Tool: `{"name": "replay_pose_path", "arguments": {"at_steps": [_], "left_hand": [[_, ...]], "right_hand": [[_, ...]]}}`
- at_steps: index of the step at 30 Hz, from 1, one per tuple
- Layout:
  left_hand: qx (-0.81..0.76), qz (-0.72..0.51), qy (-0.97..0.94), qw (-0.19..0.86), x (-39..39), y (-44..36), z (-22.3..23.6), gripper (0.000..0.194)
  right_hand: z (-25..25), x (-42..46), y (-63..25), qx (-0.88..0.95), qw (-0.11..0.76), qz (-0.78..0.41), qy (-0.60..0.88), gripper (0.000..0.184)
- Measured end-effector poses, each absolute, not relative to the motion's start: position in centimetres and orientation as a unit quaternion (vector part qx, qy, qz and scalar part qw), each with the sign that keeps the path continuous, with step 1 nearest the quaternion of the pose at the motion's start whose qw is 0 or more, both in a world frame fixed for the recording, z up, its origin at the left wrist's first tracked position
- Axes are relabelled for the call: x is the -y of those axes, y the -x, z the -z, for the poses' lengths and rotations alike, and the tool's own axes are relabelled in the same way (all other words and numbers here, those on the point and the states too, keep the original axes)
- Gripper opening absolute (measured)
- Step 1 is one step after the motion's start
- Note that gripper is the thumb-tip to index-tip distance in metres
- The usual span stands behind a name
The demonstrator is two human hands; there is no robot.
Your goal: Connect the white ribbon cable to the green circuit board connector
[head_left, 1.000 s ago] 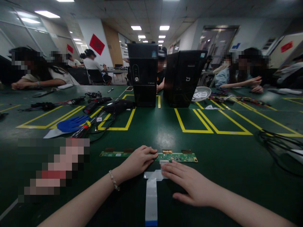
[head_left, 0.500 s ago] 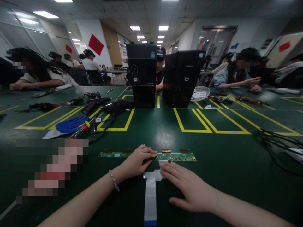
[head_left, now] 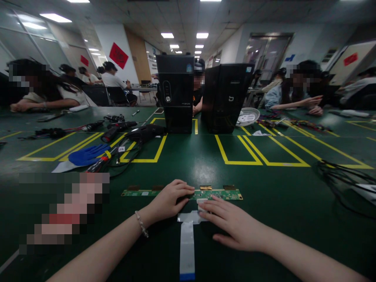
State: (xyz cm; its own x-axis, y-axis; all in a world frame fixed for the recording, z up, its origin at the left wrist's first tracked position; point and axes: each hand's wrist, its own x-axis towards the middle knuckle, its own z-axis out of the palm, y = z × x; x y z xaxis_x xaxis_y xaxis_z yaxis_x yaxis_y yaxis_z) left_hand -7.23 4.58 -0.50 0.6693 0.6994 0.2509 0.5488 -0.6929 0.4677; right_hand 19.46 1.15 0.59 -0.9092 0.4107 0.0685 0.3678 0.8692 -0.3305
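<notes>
A long, narrow green circuit board (head_left: 225, 194) lies flat across the table in front of me, with copper-coloured tabs along its far edge. My left hand (head_left: 172, 199) is over the middle of the board, fingers together on its top and thumb at the near edge, holding it. A white flat ribbon cable (head_left: 187, 246) with a blue end runs from below the board towards me, folded sideways near its top. Over the cable's upper end, by a white connector (head_left: 202, 201) at the board's near edge, my right hand (head_left: 235, 227) lies with fingers stretched and thumb apart.
Two black computer towers (head_left: 178, 94) stand beyond the board. To the left lie a blue glove (head_left: 89, 154), a screwdriver (head_left: 98, 164) and a black corded tool (head_left: 145, 133). Black cables (head_left: 337, 180) are at the right, a white basket (head_left: 248, 116) farther back. Other people sit around.
My right hand has shifted slightly up and away from me, its fingertips now closer to the board's near edge. My left hand stays in place on the board.
</notes>
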Motion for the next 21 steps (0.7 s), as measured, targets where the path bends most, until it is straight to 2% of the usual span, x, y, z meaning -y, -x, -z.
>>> {"name": "replay_pose_path", "arguments": {"at_steps": [2,5,8,11,16,21], "left_hand": [[-0.353,-0.205,-0.896,0.174,-4.5,7.3,0.4,0.036],[-0.357,-0.196,-0.898,0.169,-4.6,7.4,0.4,0.036],[-0.356,-0.189,-0.899,0.171,-4.6,7.5,0.3,0.036],[-0.357,-0.187,-0.898,0.177,-4.7,7.6,0.3,0.037],[-0.350,-0.186,-0.900,0.180,-4.8,7.7,0.5,0.038],[-0.347,-0.181,-0.903,0.174,-4.8,7.7,0.7,0.038]], "right_hand": [[-0.8,-1.8,-20.2,0.966,0.086,-0.153,0.191,0.048],[-0.9,-3.4,-21.9,0.947,0.166,-0.165,0.221,0.033],[-0.3,-5.8,-24.0,0.911,0.257,-0.172,0.272,0.029],[0.7,-8.3,-26.1,0.886,0.300,-0.155,0.317,0.028],[2.3,-10.6,-27.8,0.857,0.333,-0.153,0.363,0.031],[2.5,-10.7,-27.7,0.858,0.315,-0.169,0.368,0.032]]}}
